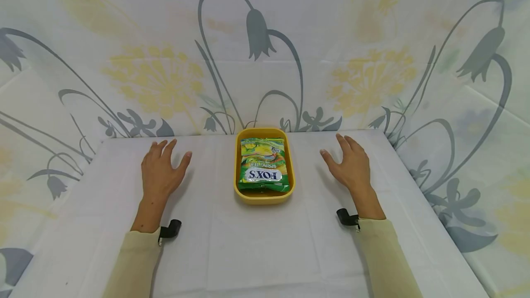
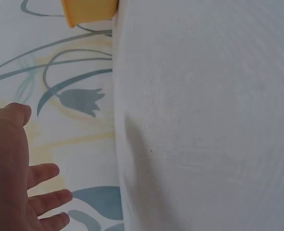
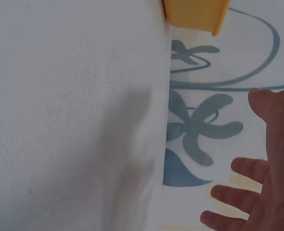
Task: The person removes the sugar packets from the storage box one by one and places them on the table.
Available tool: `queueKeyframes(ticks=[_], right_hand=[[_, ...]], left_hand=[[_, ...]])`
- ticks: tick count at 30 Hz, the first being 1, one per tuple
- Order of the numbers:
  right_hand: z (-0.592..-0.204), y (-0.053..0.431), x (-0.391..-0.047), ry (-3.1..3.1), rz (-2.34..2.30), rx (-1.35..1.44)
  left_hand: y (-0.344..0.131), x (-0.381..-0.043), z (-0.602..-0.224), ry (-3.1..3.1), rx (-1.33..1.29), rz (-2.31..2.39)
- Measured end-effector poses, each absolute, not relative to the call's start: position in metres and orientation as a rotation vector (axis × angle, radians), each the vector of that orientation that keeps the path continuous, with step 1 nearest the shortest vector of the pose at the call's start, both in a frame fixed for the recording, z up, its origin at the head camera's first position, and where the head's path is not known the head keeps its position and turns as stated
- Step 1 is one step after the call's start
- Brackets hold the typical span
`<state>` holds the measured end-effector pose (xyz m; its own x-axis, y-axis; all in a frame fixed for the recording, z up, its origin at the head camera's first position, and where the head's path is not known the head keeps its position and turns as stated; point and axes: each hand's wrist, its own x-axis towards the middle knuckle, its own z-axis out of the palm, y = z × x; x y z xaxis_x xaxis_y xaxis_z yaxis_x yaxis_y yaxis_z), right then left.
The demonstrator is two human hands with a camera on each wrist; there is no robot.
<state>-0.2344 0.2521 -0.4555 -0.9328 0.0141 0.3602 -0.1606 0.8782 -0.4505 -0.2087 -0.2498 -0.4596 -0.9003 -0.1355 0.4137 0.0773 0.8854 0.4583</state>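
Observation:
A yellow rectangular tray [image 1: 265, 200] stands at the middle of the white-covered table. Inside it lies a green and yellow FOX'S Spring Tea candy bag [image 1: 265, 162], its lettering upside down in the head view. To the left of the tray is my left hand [image 1: 160, 169], fingers spread and holding nothing. On the other side my right hand [image 1: 349, 162] is held the same way, thumb toward the tray, nothing in its grasp. Both hands are apart from the tray. Each wrist view shows a corner of the yellow tray at its top edge.
A white cloth [image 1: 256, 247] covers the table. Behind and at both sides hangs a curtain [image 1: 314, 22] printed with grey bellflowers and yellow blossoms. Small black cameras sit on the inner side of both wrists, at the cuffs of the beige sleeves [image 1: 134, 261].

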Motion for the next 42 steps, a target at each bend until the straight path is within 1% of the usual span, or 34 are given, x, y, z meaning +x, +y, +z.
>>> queueKeyframes(ticks=[11,19,29,42], right_hand=[[-0.446,0.245,-0.232,-2.739,0.791,0.113],[-0.441,0.238,-0.229,-2.737,0.801,0.128],[-0.432,0.225,-0.226,-2.747,0.863,0.159],[-0.427,0.206,-0.224,-2.754,0.919,0.191]], left_hand=[[-0.241,-0.211,-0.458,-2.524,-0.024,-0.748],[-0.236,-0.209,-0.456,-2.585,0.031,-0.836],[-0.23,-0.207,-0.455,-2.6,0.011,-0.919],[-0.207,-0.209,-0.458,-2.596,-0.027,-1.115]])
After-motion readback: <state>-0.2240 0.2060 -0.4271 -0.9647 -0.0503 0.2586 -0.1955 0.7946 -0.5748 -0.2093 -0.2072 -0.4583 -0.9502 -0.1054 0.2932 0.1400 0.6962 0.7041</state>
